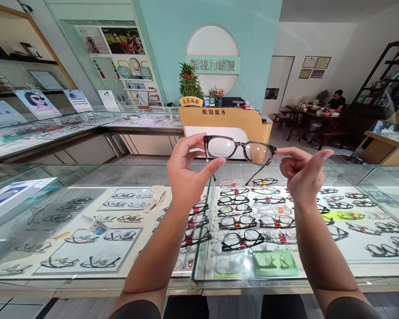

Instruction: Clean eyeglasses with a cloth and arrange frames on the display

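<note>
My left hand (pixel 194 170) grips a pair of dark-framed eyeglasses (pixel 240 144) by one end, thumb below and fingers at the upper corner. The eyeglasses are raised above the counter, tilted slightly down to the right, with both temples unfolded. Faint print shows on the lenses. The outstretched index finger of my right hand (pixel 302 175) touches or nearly touches the other corner of the frame. Its thumb points up and away, while the remaining fingers curl in. Below, rows of eyeglasses (pixel 242 239) lie inside a glass display case (pixel 206 266).
A second glass case on the left holds more eyeglasses and a small bottle (pixel 95 225). A white-and-blue box (pixel 16 195) rests at far left. Beyond stand a wooden cashier desk (pixel 226 118) and a potted plant (pixel 189 82). A person (pixel 337 101) sits at a table in the back right.
</note>
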{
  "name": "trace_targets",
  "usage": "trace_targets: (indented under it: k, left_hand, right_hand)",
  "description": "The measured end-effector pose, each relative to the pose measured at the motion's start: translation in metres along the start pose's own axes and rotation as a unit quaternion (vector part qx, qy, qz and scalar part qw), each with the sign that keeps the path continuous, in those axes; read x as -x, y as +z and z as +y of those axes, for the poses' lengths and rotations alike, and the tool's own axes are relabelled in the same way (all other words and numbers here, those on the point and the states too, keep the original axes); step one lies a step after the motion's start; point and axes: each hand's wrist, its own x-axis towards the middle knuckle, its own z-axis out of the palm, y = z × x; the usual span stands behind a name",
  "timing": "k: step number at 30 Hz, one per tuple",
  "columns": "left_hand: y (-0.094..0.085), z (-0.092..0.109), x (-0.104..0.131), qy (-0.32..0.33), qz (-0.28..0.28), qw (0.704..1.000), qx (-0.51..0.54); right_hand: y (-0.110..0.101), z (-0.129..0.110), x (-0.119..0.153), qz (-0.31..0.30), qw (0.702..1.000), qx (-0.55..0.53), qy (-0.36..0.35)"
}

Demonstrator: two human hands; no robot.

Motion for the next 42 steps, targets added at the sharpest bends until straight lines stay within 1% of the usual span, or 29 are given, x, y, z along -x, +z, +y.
trace_targets:
  k: [3, 7, 13, 15, 17, 20, 23, 25, 30, 35, 38, 42]
  left_hand:
    - [0.001, 0.000, 0.001, 0.003, -0.006, 1.000, 0.009]
    - [0.002, 0.000, 0.001, 0.011, -0.010, 1.000, 0.026]
    - [0.001, -0.002, 0.001, 0.013, 0.005, 0.999, 0.033]
    - [0.001, -0.003, 0.001, 0.016, 0.008, 0.999, 0.034]
    - [0.001, -0.003, 0.001, 0.017, 0.010, 0.999, 0.032]
    - [0.001, -0.003, 0.000, 0.016, 0.010, 1.000, 0.025]
    - [0.001, -0.002, 0.000, 0.017, 0.009, 1.000, 0.025]
    - [0.002, -0.002, -0.001, 0.021, 0.010, 0.999, 0.027]
    - [0.001, -0.001, 0.000, 0.028, 0.007, 0.999, 0.029]
    - [0.001, -0.002, 0.000, 0.030, 0.005, 0.999, 0.035]
    - [0.001, -0.002, 0.000, 0.029, 0.003, 0.999, 0.042]
    - [0.001, -0.002, 0.000, 0.026, 0.003, 0.999, 0.036]
  right_hand:
    - [0.000, 0.002, 0.000, 0.009, 1.000, -0.010, 0.006]
    - [0.000, 0.002, 0.001, 0.000, 0.999, -0.041, 0.021]
    - [0.003, -0.010, -0.004, 0.003, 0.997, -0.069, -0.036]
    - [0.004, -0.016, -0.006, -0.015, 0.996, -0.081, -0.025]
    - [0.004, -0.018, -0.008, -0.033, 0.993, -0.110, 0.003]
    - [0.003, -0.018, -0.008, -0.038, 0.985, -0.166, 0.036]
    - [0.005, -0.015, -0.008, -0.039, 0.976, -0.207, 0.052]
    - [0.006, -0.013, -0.008, -0.028, 0.972, -0.227, 0.057]
    - [0.006, -0.015, -0.005, 0.024, 0.962, -0.264, 0.070]
    - [0.006, -0.016, -0.003, 0.048, 0.957, -0.275, 0.074]
    - [0.006, -0.016, -0.003, 0.053, 0.957, -0.276, 0.077]
    - [0.006, -0.015, -0.004, 0.044, 0.960, -0.267, 0.072]
